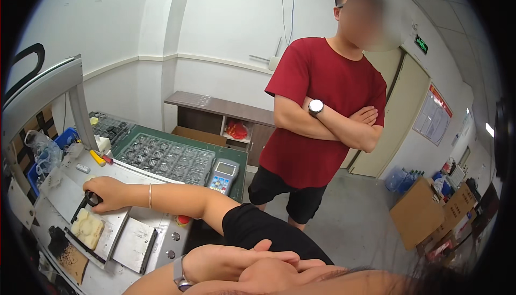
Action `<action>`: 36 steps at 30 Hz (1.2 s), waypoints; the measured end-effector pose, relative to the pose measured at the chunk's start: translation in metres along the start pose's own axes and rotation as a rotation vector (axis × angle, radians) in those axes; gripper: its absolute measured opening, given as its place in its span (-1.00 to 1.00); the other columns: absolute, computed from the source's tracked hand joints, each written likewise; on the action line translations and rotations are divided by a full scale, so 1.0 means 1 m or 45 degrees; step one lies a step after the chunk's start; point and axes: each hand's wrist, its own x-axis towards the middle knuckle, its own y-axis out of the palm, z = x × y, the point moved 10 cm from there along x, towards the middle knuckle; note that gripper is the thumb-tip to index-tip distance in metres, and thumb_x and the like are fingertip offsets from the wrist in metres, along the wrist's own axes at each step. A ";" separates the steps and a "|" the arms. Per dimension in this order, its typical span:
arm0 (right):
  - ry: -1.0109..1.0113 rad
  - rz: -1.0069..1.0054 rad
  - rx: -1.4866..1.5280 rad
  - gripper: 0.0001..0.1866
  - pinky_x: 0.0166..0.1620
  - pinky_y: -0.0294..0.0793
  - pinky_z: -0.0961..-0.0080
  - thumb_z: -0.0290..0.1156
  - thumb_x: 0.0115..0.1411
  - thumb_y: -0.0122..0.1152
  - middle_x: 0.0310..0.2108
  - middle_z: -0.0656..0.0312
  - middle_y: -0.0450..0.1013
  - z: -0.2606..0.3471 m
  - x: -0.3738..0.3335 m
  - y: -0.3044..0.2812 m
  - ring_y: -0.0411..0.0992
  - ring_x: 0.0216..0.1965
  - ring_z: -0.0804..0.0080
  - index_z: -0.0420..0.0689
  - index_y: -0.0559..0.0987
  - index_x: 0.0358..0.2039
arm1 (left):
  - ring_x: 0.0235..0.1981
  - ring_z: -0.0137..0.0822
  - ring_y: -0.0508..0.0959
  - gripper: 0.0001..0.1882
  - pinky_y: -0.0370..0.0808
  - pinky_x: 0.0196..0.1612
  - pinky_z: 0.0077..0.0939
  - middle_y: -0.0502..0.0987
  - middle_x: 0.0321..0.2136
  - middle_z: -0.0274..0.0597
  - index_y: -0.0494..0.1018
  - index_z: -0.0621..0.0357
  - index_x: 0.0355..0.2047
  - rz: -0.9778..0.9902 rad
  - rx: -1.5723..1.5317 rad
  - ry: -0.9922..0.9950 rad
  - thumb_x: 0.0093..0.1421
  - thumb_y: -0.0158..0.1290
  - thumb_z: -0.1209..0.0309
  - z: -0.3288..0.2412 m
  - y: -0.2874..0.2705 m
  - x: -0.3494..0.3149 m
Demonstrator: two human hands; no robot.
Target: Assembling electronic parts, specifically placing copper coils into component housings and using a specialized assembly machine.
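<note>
My right hand [110,195], with a bangle at the wrist, reaches out to the left. Its fingers are closed round a black knob [93,199] on the metal bench machine [156,179]. Just below the knob sits a lumpy cream-coloured pad [87,229], and a flat metal block [134,244] lies to its right. My left hand [228,259], a band on its wrist, is bent in close to my head at the lower edge. Its visible fingers lie stretched out with nothing seen in them; part of the hand is hidden.
Clear plastic trays [166,155] with round pockets and a grey handheld keypad device [223,174] rest on a green-topped table. A red button [183,220] is on the machine's front. A person in a red shirt [328,80] stands opposite, arms crossed. Cardboard boxes [424,211] stand right.
</note>
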 end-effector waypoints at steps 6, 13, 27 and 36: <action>0.000 -0.002 0.003 -0.46 -0.15 0.40 0.24 -0.26 -0.13 0.37 -0.29 0.00 0.43 0.000 -0.004 -0.004 0.41 -0.21 0.02 -0.18 0.39 -0.14 | 0.36 -0.08 -0.02 -0.40 -0.04 0.40 -0.12 0.11 0.27 -0.01 0.03 0.27 0.25 0.058 0.041 0.014 0.23 -0.22 0.28 -0.002 -0.008 -0.003; -0.004 0.013 0.005 -0.43 -0.13 0.41 0.27 -0.25 -0.14 0.39 -0.26 0.02 0.43 0.005 -0.004 -0.004 0.42 -0.19 0.04 -0.16 0.40 -0.13 | 0.34 -0.08 0.02 -0.41 -0.03 0.39 -0.12 0.14 0.25 -0.01 0.06 0.28 0.23 0.036 0.085 0.031 0.22 -0.21 0.29 0.001 -0.012 0.000; -0.025 -0.026 0.053 -0.45 -0.15 0.42 0.30 -0.27 -0.14 0.39 -0.27 0.03 0.44 0.006 -0.003 -0.009 0.43 -0.22 0.06 -0.16 0.40 -0.13 | 0.31 -0.07 0.09 -0.44 -0.02 0.39 -0.12 0.19 0.21 0.00 0.12 0.31 0.19 -0.012 0.138 0.013 0.20 -0.19 0.31 0.006 -0.023 -0.006; -0.027 -0.056 0.078 -0.46 -0.17 0.42 0.28 -0.27 -0.17 0.40 -0.31 -0.01 0.44 0.011 -0.004 -0.007 0.43 -0.24 0.01 -0.18 0.42 -0.17 | 0.29 -0.06 0.13 -0.46 -0.01 0.39 -0.11 0.23 0.19 0.01 0.16 0.32 0.16 -0.032 0.193 0.014 0.19 -0.18 0.32 0.009 -0.032 -0.004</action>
